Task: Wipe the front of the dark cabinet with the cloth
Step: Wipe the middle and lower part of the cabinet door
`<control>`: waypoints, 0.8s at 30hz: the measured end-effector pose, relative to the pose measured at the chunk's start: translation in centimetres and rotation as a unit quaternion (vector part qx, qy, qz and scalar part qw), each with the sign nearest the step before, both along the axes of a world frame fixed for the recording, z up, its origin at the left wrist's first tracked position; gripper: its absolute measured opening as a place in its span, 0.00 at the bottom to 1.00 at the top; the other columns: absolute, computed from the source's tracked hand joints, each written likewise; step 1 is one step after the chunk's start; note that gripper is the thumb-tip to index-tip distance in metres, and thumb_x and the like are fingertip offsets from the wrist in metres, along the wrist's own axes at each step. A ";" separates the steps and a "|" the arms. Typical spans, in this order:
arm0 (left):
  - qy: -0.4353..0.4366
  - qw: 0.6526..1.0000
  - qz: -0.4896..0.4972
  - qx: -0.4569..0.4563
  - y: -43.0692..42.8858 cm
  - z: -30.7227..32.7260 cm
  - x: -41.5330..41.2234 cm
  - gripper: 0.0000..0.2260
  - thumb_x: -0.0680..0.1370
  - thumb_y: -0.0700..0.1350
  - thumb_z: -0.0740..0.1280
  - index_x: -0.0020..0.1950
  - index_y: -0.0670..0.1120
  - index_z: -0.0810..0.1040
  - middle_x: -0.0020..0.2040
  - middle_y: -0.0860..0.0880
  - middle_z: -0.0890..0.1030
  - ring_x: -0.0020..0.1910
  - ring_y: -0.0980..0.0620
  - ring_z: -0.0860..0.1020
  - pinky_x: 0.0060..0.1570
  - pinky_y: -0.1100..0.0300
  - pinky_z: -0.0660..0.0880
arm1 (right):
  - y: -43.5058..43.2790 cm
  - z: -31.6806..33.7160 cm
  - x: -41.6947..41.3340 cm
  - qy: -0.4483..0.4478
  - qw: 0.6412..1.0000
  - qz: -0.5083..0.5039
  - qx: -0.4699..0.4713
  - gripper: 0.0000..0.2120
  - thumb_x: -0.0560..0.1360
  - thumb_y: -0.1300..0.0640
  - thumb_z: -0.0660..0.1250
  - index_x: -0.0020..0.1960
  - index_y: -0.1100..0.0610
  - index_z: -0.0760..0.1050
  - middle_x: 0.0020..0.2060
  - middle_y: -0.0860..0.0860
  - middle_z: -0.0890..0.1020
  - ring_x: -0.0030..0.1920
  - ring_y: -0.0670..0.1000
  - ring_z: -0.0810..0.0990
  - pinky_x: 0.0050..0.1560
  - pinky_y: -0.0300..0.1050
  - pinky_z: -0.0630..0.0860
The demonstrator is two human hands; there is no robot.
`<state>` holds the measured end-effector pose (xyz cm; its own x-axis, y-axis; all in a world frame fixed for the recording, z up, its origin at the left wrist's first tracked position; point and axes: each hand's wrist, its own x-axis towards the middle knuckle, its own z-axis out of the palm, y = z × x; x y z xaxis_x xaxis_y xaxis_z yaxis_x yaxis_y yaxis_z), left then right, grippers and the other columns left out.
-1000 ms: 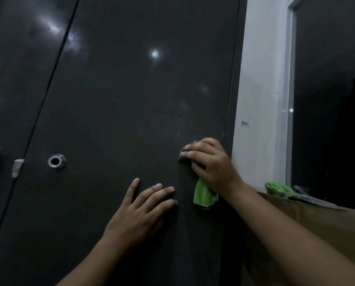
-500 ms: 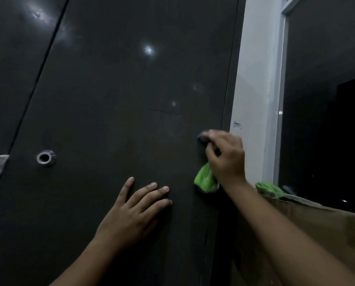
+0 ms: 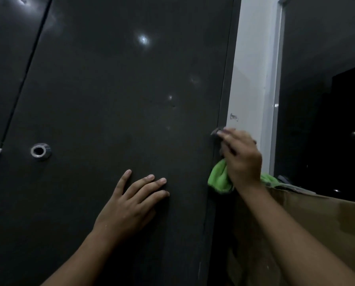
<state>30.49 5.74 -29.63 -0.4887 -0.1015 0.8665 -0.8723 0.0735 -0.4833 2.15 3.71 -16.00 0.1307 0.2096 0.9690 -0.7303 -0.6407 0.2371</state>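
Left hand lay flat on the dark cabinet, fingers straight and spread, holding nothing; judged a brace against the door while wiping. Right hand gripped the cloth bunched, fingertips pressing it to the door's right edge, its green tail hanging below the palm. Bunching probably concentrated pressure on that narrow edge. White wall stood just beyond.

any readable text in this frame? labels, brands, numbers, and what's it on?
No readable text in the head view.
Small dark scribble on the white wall strip beside the cabinet: too small and blurred to read, may not be writing at all.
Dark cabinet front, green cloth, cardboard box, metal ring: no print visible.
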 end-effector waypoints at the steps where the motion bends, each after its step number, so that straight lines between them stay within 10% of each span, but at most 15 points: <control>1: 0.000 1.000 0.001 -0.001 0.0 0.0 0.0 0.19 0.78 0.52 0.59 0.69 0.55 0.74 0.73 0.51 0.73 0.72 0.49 0.67 0.71 0.35 0.59 | -0.2 0.9 0.3 -0.026 0.999 0.019 0.013 0.13 0.78 0.64 0.69 0.62 0.59 0.82 0.59 0.53 0.83 0.60 0.53 0.80 0.65 0.53 0.76; 11: 0.026 0.999 -0.003 0.030 0.7 -0.2 -0.5 0.20 0.79 0.52 0.58 0.69 0.54 0.76 0.74 0.51 0.72 0.73 0.48 0.68 0.74 0.36 0.54 | 1.0 -9.2 0.0 0.092 0.973 -0.126 0.172 0.38 0.71 0.49 0.62 0.81 0.46 0.60 0.79 0.45 0.62 0.71 0.58 0.66 0.66 0.59 0.70; 24: 0.061 0.996 -0.008 0.059 0.8 -4.5 -2.1 0.22 0.79 0.50 0.57 0.74 0.53 0.69 0.78 0.46 0.65 0.77 0.45 0.60 0.76 0.39 0.43 | 0.7 -33.2 -3.4 0.248 0.951 -0.049 0.181 0.23 0.78 0.54 0.66 0.73 0.54 0.73 0.76 0.50 0.69 0.71 0.47 0.71 0.59 0.46 0.68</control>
